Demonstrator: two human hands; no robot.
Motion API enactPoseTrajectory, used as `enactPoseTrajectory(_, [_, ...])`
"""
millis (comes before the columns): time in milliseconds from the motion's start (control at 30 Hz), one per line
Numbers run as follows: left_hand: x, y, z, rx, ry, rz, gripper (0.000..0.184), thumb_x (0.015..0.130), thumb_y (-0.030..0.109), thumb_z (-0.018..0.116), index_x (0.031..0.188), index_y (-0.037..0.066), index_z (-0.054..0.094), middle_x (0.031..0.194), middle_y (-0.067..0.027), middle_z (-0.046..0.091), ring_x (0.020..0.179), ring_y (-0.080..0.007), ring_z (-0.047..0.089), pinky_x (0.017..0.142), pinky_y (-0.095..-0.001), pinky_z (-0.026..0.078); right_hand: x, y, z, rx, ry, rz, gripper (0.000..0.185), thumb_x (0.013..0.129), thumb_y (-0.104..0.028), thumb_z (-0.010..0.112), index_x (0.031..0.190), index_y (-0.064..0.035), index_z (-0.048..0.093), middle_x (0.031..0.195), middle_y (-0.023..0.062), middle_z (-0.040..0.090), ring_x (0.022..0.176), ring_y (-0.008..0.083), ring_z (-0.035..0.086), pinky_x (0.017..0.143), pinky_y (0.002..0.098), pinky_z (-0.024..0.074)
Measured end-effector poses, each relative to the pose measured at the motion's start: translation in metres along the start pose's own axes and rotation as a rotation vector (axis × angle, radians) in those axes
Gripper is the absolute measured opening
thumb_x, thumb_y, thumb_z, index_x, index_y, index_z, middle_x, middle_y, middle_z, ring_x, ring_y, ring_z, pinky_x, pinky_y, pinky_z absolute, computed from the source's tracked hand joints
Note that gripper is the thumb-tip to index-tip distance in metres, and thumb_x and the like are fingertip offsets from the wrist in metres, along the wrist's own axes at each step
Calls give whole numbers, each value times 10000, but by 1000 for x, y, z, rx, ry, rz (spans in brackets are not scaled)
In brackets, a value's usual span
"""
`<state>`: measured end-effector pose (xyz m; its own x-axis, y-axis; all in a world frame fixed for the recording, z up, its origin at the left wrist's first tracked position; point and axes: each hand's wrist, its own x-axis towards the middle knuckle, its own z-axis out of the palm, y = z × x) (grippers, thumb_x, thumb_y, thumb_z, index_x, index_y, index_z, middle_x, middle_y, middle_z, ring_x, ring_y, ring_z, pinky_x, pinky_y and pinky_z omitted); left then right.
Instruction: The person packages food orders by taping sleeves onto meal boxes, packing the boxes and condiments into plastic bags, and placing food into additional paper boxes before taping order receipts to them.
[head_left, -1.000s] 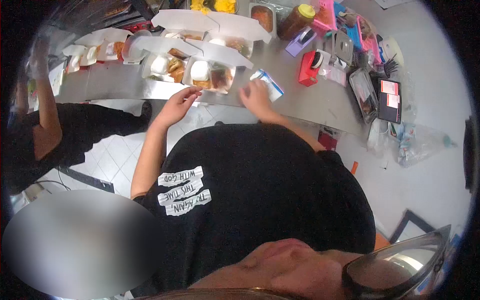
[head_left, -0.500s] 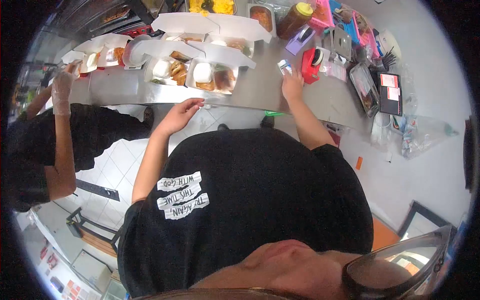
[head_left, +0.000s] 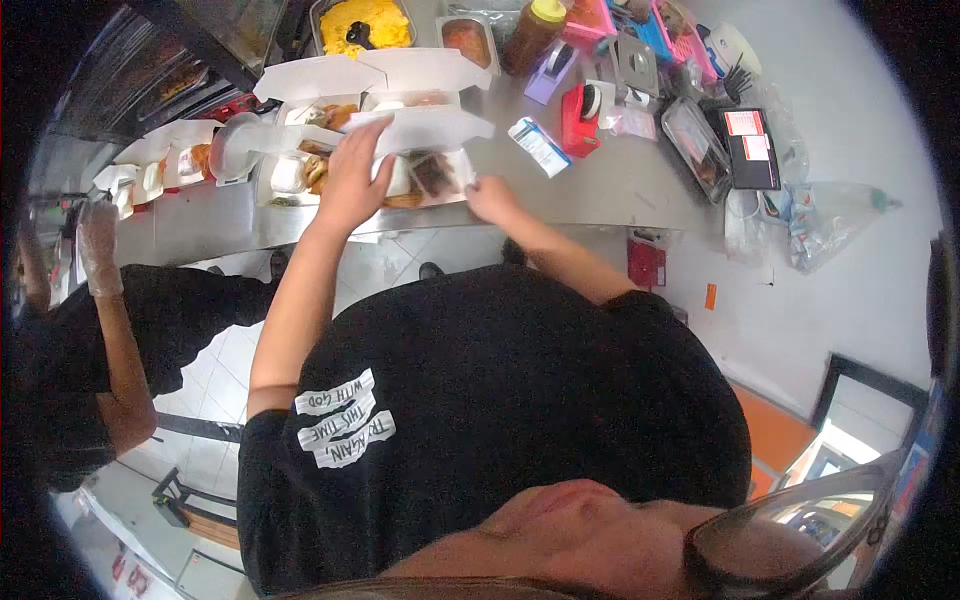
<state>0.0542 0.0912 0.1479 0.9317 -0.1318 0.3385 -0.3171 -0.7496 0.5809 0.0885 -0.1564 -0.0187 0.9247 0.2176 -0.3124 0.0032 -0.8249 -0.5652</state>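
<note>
On the tabletop (head_left: 620, 190), seemingly steadies the open food box (head_left: 435, 130) with left hand (head_left: 356, 175) unclenched over its left and right hand (head_left: 493, 199) curled at its right, grip unclear; calls for keeping level.

"How bright is it in here?"

"From where I stand, bright and cool-toned on the right, where the pale wall (head_left: 850, 130) catches plenty of light. The far left, around the dark equipment (head_left: 160, 80), is dim."

"Any glare?"

"Some. The steel counter (head_left: 620, 195) has a soft sheen, the raised white lids (head_left: 440, 130) look nearly washed out, and the glasses lens (head_left: 790, 530), near right, carries bright patches."

"Anything else dark?"

"The black shirt (head_left: 530, 390); most folds sink into grainy blackness."

"Is it sharp?"

"Moderately. The right hand (head_left: 493, 200) looks soft, and the packet's (head_left: 540, 147) small print is unreadable. Straight edges bow; black swallows the corners."
</note>
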Motion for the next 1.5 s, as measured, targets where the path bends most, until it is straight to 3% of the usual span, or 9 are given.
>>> enactPoseTrajectory(200, [16, 15, 44, 306, -44, 67, 319, 937, 275, 529, 1178, 72, 578, 1205, -135, 580, 1182, -323, 509, 1001, -630, 315, -22, 44, -58, 531, 114, 187, 330, 907, -319, 590, 982, -2, 647, 948, 180, 669, 785, 333, 637, 702, 408, 487])
enactPoseTrajectory(300, [-5, 31, 51, 274, -495, -104, 271, 937, 245, 527, 1135, 69, 582, 1176, -128, 581, 1178, -317, 503, 1013, -549, 350, -33, 25, -82, 298, 776, -100, 323, 931, -322, 564, 1000, -15, 639, 1051, 168, 631, 944, 312, 604, 797, 393, 465])
enactPoseTrajectory(400, [-36, 0, 87, 15, -519, -175, 275, 933, 235, 530, 1113, 36, 589, 1104, -161, 605, 1146, -334, 521, 1001, -485, 375, -27, 0, -69, -144, 531, -153, 405, 954, -369, 515, 1007, 5, 661, 1121, 210, 597, 1035, 348, 569, 867, 431, 445])
enactPoseTrajectory(533, [-56, -33, 134, 272, 264, -317, 407, 941, 313, 526, 1022, -76, 613, 896, -247, 627, 974, -402, 568, 912, -497, 416, 12, 11, -25, 8, 72, 54, 502, 953, -420, 503, 941, 51, 677, 1032, 274, 619, 928, 416, 600, 850, 466, 466])
enactPoseTrajectory(633, [-61, -77, 151, 3, -293, -603, 424, 925, 315, 561, 1055, -85, 611, 869, -222, 633, 904, -391, 601, 847, -464, 464, 24, 31, -8, 267, 38, 95, 527, 941, -425, 529, 889, 78, 675, 997, 310, 621, 887, 450, 608, 837, 468, 481])
enactPoseTrajectory(900, [-37, -94, 128, -740, -374, -1116, 437, 871, 334, 667, 1031, -72, 654, 858, -148, 691, 724, -218, 651, 690, -331, 510, 23, 21, -32, 442, -17, 303, 523, 929, -435, 559, 1029, 69, 656, 950, 268, 663, 900, 373, 655, 804, 430, 495])
enactPoseTrajectory(1200, [-62, -66, 158, 62, -353, -687, 483, 1008, 316, 353, 1157, -62, 614, 1042, -293, 619, 1044, -425, 561, 939, -478, 422, 1, 13, -36, -50, 83, 62, 527, 975, -413, 432, 910, 41, 693, 1055, 258, 616, 998, 416, 579, 859, 503, 461])
enactPoseTrajectory(1333, [-73, -51, 170, 79, 38, -492, 566, 962, 259, 464, 1469, 59, 309, 1415, -281, 330, 1268, -430, 357, 1075, -503, 288, -14, 12, -30, -66, 357, -133, 384, 938, -329, 513, 1137, -22, 628, 1193, 233, 520, 1107, 414, 492, 906, 495, 431])
enactPoseTrajectory(1500, [-41, -13, 120, 322, -389, 135, 890, 784, 466, 681, 1467, 48, 292, 1508, -262, 210, 1369, -487, 214, 1092, -621, 209, -15, 26, -58, -181, 139, -787, 579, 882, -357, 609, 1369, -75, 474, 1495, 207, 294, 1378, 417, 270, 1085, 463, 328])
